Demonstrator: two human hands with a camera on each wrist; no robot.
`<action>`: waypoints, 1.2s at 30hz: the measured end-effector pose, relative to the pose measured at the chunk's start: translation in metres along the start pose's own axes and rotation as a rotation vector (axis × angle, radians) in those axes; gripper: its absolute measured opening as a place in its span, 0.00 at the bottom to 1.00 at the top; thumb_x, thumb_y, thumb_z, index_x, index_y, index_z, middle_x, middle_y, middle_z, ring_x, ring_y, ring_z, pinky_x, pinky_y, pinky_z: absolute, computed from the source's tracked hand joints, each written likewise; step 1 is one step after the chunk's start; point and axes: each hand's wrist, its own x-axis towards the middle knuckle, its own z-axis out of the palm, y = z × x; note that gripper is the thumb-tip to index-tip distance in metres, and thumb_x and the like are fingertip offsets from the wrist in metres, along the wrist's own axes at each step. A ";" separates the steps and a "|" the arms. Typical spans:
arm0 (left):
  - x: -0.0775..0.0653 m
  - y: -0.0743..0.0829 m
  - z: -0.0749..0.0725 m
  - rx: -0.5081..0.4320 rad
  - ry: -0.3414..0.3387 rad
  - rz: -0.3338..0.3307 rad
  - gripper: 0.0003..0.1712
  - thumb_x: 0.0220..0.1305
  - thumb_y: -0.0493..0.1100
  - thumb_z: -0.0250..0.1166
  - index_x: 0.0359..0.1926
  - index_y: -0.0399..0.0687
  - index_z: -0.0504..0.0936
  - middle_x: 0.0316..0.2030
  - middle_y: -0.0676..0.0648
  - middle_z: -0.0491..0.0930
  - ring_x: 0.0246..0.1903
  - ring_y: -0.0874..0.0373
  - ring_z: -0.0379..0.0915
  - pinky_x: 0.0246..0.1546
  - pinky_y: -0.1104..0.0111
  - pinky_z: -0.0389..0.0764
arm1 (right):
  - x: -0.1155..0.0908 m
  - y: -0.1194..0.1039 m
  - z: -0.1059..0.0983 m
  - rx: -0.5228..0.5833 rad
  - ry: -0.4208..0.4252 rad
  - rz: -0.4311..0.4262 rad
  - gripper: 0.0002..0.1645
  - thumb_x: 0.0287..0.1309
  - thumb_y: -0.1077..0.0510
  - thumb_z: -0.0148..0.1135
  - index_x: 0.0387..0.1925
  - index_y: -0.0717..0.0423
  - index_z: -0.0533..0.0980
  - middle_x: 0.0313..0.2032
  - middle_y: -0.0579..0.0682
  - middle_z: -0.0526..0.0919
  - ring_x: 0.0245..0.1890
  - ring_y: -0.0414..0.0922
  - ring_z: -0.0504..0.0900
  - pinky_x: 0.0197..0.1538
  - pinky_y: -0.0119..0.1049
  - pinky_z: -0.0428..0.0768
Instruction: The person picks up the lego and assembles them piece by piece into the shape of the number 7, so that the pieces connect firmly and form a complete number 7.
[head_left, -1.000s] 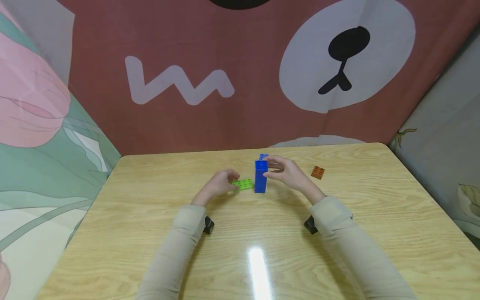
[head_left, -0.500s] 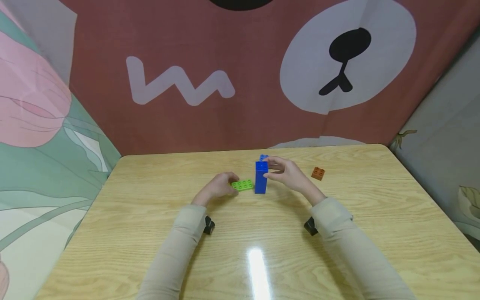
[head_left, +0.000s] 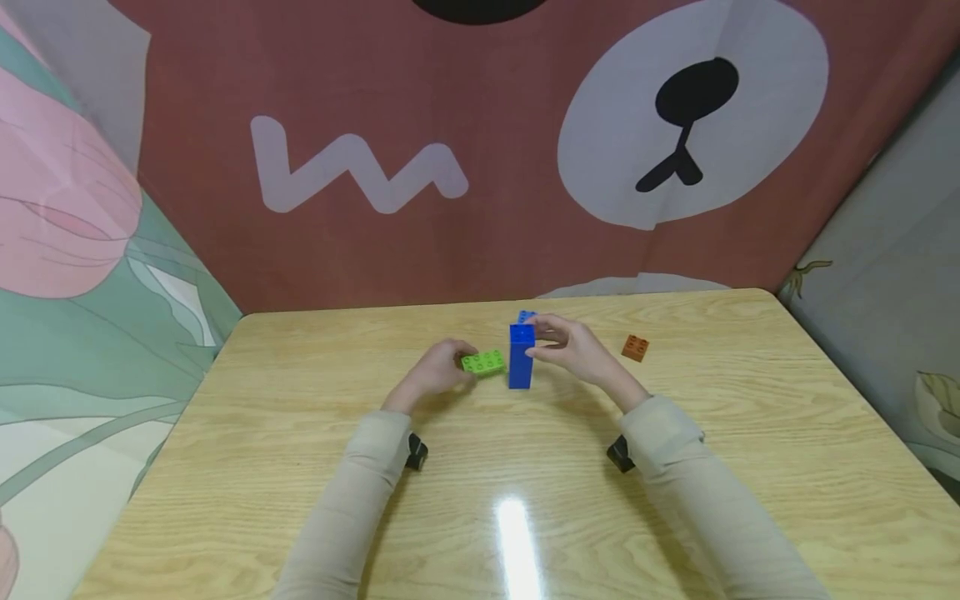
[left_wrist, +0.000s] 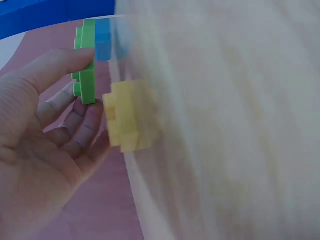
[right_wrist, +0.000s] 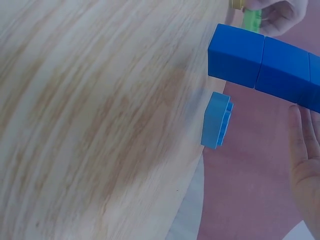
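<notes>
A flat lime-green building brick (head_left: 483, 362) with studs on top is pinched by my left hand (head_left: 438, 367), its thumb on one side in the left wrist view. The brick is held above the table, left of an upright tower of dark blue building bricks (head_left: 521, 358). My right hand (head_left: 577, 348) holds this tower near its top by the fingertips; the right wrist view shows straight fingers against it and hides the thumb. A yellow brick (left_wrist: 125, 116) sits on the table beside the left hand, hidden in the head view.
Behind the tower lies a light blue brick (right_wrist: 215, 120), partly covered in the head view. An orange-brown brick (head_left: 635, 347) lies to the right of the right hand. The wooden table (head_left: 337, 500) ends at a patterned cloth backdrop (head_left: 360, 258).
The left hand has taken the lime-green brick between thumb and fingers and raised it slightly. The right hand and the blue tower have stayed in place.
</notes>
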 end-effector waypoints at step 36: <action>-0.019 0.039 -0.034 -0.258 0.175 0.111 0.27 0.60 0.38 0.63 0.61 0.39 0.72 0.56 0.40 0.74 0.54 0.46 0.71 0.61 0.57 0.75 | -0.004 0.004 0.007 0.028 0.032 0.013 0.32 0.64 0.54 0.59 0.67 0.53 0.64 0.65 0.60 0.68 0.65 0.58 0.68 0.61 0.53 0.76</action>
